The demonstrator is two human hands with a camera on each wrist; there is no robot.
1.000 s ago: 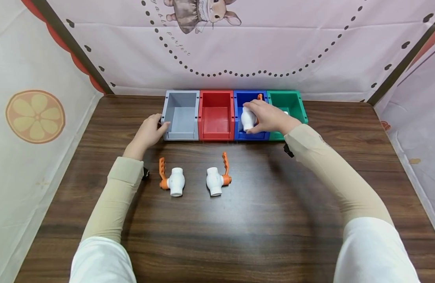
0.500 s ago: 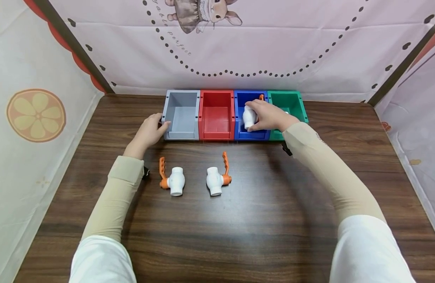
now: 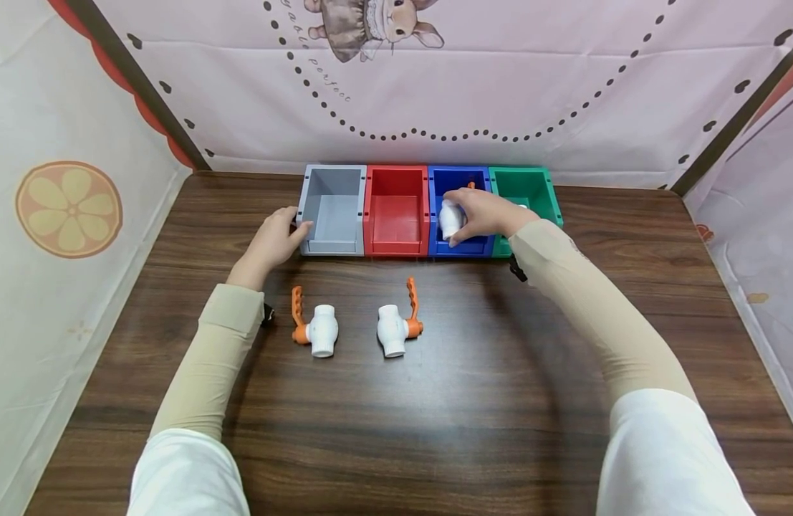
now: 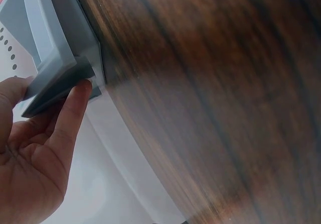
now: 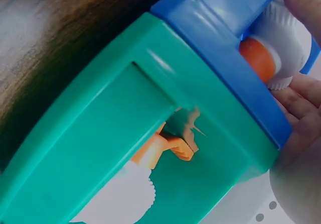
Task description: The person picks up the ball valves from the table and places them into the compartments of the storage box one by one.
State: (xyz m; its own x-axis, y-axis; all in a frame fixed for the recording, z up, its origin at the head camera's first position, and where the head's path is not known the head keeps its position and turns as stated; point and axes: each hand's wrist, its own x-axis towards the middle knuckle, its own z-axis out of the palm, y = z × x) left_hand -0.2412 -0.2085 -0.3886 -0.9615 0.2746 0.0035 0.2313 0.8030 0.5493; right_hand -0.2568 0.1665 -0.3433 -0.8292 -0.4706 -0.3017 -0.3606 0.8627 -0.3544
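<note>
My right hand [image 3: 489, 213] holds a white ball valve [image 3: 450, 219] with an orange handle inside the blue bin [image 3: 461, 249]. In the right wrist view, thumb and fingers are at the two ends of its body [image 5: 296, 40]. My left hand [image 3: 271, 242] grips the left side wall of the grey bin [image 3: 332, 248]; the left wrist view has the thumb on one side of that wall [image 4: 57, 66] and fingers on the other. Two more ball valves lie on the table before the bins, one on the left [image 3: 322, 331] and one nearer the middle [image 3: 392, 331].
The red bin [image 3: 396, 249] stands between the grey and blue ones. At the right end, the green bin [image 3: 551, 201] contains another white valve [image 5: 120, 196] with an orange handle. The bins form a row on the wooden table [image 3: 396, 430], before a printed cloth backdrop [image 3: 499, 86].
My right hand has shifted slightly with the valve, which sits a little lower in the blue bin and more tilted. The left hand stays on the grey bin.
</note>
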